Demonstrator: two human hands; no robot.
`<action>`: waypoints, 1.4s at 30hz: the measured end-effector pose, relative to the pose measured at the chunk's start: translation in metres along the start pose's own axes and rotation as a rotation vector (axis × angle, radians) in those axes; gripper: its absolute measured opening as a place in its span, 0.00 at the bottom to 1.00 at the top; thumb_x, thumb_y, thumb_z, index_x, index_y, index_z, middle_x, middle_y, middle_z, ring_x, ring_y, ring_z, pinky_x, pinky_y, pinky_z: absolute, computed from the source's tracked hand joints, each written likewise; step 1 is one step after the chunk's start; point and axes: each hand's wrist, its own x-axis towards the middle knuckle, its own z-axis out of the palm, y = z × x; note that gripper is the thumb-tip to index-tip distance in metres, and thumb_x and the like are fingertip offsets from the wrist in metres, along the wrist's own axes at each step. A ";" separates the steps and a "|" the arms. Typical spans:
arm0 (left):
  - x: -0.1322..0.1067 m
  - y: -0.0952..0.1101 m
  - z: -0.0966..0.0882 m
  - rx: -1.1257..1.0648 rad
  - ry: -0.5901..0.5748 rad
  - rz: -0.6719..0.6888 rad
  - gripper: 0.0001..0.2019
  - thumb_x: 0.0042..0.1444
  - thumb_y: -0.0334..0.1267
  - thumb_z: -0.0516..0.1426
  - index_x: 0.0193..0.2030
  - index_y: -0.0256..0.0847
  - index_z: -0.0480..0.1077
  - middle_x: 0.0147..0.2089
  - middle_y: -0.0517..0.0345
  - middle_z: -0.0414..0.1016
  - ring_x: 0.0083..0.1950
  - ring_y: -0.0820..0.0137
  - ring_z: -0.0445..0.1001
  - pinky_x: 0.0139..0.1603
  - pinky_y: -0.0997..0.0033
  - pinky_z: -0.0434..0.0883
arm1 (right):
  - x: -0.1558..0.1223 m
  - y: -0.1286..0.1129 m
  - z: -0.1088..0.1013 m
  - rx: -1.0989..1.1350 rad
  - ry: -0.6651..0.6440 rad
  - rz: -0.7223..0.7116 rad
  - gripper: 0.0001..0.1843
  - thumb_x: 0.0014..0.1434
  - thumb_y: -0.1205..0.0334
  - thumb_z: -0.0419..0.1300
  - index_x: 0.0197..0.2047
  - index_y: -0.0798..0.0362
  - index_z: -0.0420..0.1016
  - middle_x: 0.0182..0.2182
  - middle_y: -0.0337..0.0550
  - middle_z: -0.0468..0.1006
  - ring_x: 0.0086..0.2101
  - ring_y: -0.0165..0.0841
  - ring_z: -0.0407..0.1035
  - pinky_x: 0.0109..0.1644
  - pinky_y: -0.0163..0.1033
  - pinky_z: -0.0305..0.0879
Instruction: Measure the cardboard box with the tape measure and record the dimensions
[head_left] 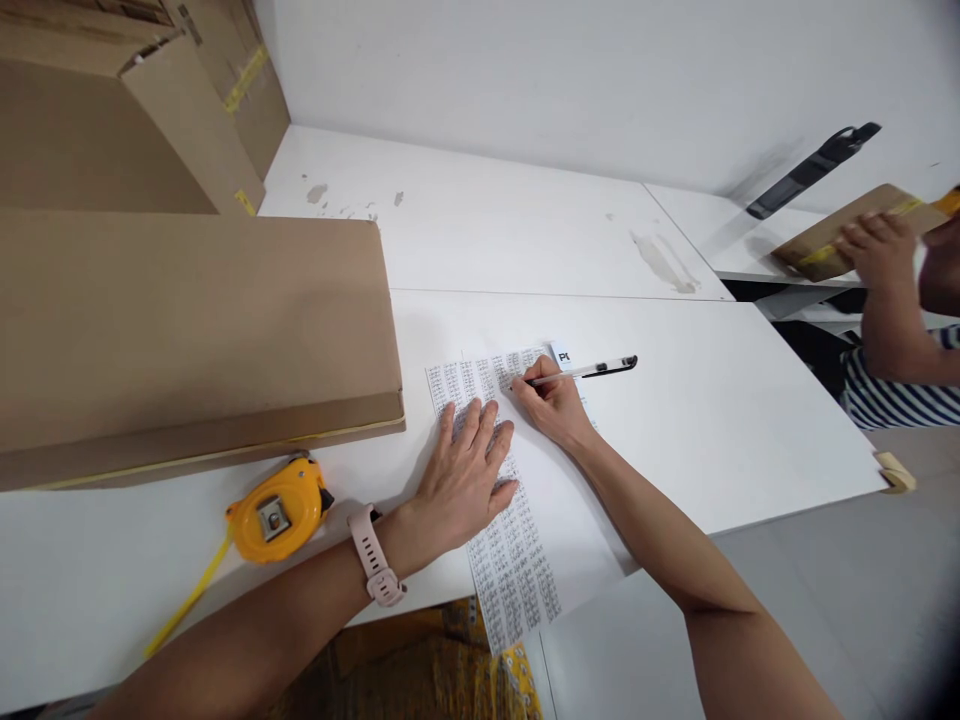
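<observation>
My right hand [553, 402] grips a pen [611, 367] with a clear barrel and black ends, its tip touching a sheet of paper [517, 570]. Columns of small handwritten marks cover the sheet's left part, while its right part is blank. Flat on the sheet lies my left hand [469, 475], fingers spread and holding nothing. A pale pink watch strap circles the left wrist. Under the sheet's top edge, a white and blue item [561, 353] with black letters shows only in part. The sheet's lower end hangs past the table edge.
To the left lies a large cardboard box [202, 320], with more cardboard boxes [225, 90] behind it. A yellow tape measure [279, 510] sits by my left forearm, its tape drawn out. At the right, another person's hand [877, 245] holds a small taped box [821, 235].
</observation>
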 end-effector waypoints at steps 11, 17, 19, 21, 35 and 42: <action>-0.001 0.000 0.000 -0.007 0.009 0.000 0.31 0.69 0.53 0.51 0.70 0.32 0.61 0.75 0.33 0.55 0.76 0.43 0.52 0.73 0.35 0.46 | 0.000 -0.001 0.000 -0.020 0.000 -0.011 0.13 0.59 0.57 0.63 0.29 0.49 0.62 0.20 0.30 0.58 0.22 0.27 0.50 0.26 0.37 0.48; 0.000 0.000 -0.001 -0.003 0.001 -0.002 0.32 0.68 0.53 0.52 0.70 0.31 0.61 0.75 0.33 0.56 0.76 0.43 0.52 0.73 0.35 0.48 | 0.000 -0.002 -0.001 -0.041 -0.003 -0.007 0.13 0.58 0.58 0.62 0.28 0.49 0.62 0.19 0.30 0.57 0.22 0.27 0.51 0.26 0.37 0.48; 0.000 0.000 -0.001 -0.005 0.003 -0.001 0.32 0.69 0.53 0.52 0.70 0.31 0.61 0.75 0.33 0.55 0.76 0.43 0.52 0.73 0.35 0.48 | 0.000 -0.001 -0.002 -0.048 0.011 -0.008 0.13 0.59 0.58 0.62 0.28 0.49 0.62 0.20 0.31 0.58 0.22 0.27 0.52 0.26 0.37 0.49; -0.001 0.000 -0.001 -0.006 0.003 0.002 0.31 0.69 0.53 0.51 0.70 0.31 0.61 0.75 0.33 0.55 0.76 0.43 0.52 0.73 0.35 0.48 | 0.000 0.001 -0.002 -0.047 0.029 -0.007 0.12 0.60 0.58 0.62 0.29 0.49 0.62 0.20 0.31 0.58 0.23 0.27 0.52 0.27 0.37 0.49; -0.001 -0.001 0.000 -0.004 0.015 0.005 0.31 0.69 0.52 0.50 0.70 0.32 0.61 0.75 0.33 0.55 0.76 0.43 0.52 0.73 0.35 0.47 | 0.002 -0.001 -0.002 -0.064 0.023 -0.019 0.12 0.58 0.59 0.61 0.28 0.48 0.62 0.20 0.31 0.58 0.23 0.28 0.52 0.27 0.38 0.49; -0.001 0.000 0.000 -0.007 0.011 0.003 0.31 0.69 0.52 0.50 0.70 0.31 0.61 0.75 0.33 0.55 0.76 0.42 0.52 0.73 0.35 0.47 | 0.001 -0.002 -0.002 -0.059 0.028 0.002 0.12 0.58 0.59 0.61 0.28 0.48 0.61 0.20 0.31 0.57 0.23 0.28 0.51 0.27 0.38 0.48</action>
